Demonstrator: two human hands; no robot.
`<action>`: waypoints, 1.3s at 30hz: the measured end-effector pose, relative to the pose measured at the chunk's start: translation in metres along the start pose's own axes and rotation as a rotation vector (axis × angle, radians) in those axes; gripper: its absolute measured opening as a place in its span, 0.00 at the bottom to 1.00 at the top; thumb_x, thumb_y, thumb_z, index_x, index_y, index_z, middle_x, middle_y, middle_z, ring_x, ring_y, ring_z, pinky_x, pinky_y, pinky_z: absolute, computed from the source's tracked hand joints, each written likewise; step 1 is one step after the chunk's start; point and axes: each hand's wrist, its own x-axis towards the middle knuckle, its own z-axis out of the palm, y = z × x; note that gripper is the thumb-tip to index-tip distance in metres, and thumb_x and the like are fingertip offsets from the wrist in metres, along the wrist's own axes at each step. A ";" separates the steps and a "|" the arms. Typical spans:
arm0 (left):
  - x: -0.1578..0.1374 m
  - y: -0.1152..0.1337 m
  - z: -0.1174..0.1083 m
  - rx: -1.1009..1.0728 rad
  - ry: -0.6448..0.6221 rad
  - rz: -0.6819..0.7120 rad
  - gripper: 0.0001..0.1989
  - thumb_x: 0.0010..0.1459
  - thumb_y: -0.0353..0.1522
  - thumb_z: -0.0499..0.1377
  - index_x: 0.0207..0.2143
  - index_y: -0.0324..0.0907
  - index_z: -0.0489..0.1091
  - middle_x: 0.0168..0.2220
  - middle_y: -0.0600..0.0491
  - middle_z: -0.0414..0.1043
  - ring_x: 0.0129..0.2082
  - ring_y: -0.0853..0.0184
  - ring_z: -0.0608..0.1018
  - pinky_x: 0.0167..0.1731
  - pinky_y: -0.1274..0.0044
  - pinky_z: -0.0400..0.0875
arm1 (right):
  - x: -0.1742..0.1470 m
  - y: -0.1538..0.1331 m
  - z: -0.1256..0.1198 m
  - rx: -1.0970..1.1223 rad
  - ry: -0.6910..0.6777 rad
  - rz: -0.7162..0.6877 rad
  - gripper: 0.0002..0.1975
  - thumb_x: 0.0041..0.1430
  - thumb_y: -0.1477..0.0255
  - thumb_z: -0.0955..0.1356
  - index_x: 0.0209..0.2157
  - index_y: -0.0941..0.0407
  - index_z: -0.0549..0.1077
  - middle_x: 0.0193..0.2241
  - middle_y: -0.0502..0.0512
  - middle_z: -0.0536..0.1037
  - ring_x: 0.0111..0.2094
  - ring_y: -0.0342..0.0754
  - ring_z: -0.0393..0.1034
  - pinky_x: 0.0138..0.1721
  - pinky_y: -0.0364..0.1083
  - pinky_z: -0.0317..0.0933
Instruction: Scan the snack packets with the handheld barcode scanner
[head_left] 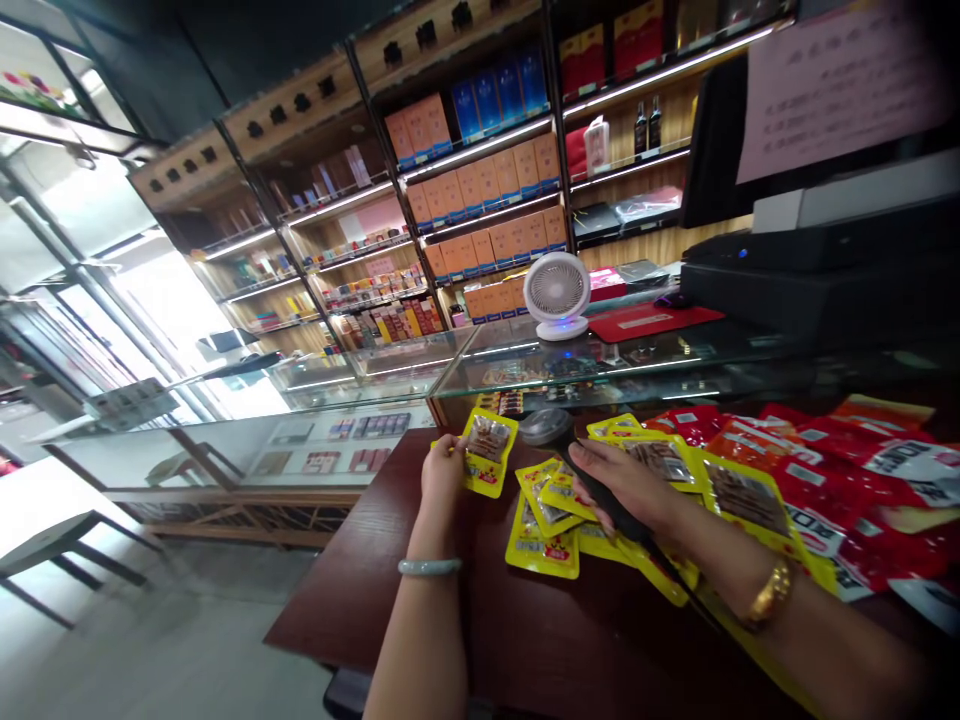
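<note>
My left hand [444, 468] pinches the left edge of a yellow snack packet [489, 450] with a clear window showing brown strips. That packet is held up over the dark red table [375, 560]. In my right hand [619, 480] is a black handheld barcode scanner [555, 430], its head pointing left toward the packet and its cable running back under my forearm. Below and around the scanner lie several more yellow snack packets [544, 550] in a loose, overlapping heap. A jade-coloured bangle is on my left wrist and a gold one on my right.
Red snack bags [832, 490] pile up on the right. Beyond the table stand glass display counters [345, 400], with a white fan [557, 290] and a red mat [652, 322] on top. A black monitor [709, 150] rises at right. A stool [56, 540] stands left.
</note>
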 end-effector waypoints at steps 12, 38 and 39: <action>-0.007 0.010 -0.007 0.485 0.218 0.040 0.16 0.58 0.43 0.56 0.44 0.44 0.72 0.47 0.42 0.74 0.50 0.52 0.72 0.48 0.66 0.63 | 0.001 -0.002 -0.004 0.003 -0.015 0.036 0.23 0.56 0.47 0.66 0.30 0.53 0.59 0.16 0.41 0.68 0.09 0.37 0.58 0.09 0.37 0.52; -0.008 0.015 0.014 -0.001 0.138 -0.014 0.07 0.57 0.38 0.57 0.31 0.44 0.66 0.25 0.55 0.68 0.26 0.67 0.71 0.27 0.78 0.61 | -0.005 -0.004 -0.002 -0.064 -0.062 0.061 0.22 0.58 0.48 0.65 0.33 0.54 0.65 0.17 0.42 0.70 0.09 0.36 0.59 0.09 0.36 0.52; -0.009 0.017 0.013 -0.026 0.150 -0.042 0.07 0.57 0.38 0.57 0.32 0.44 0.66 0.26 0.55 0.69 0.25 0.68 0.71 0.26 0.78 0.62 | -0.006 -0.004 -0.002 -0.066 -0.080 0.071 0.21 0.58 0.49 0.65 0.34 0.54 0.65 0.17 0.42 0.70 0.09 0.36 0.59 0.10 0.36 0.52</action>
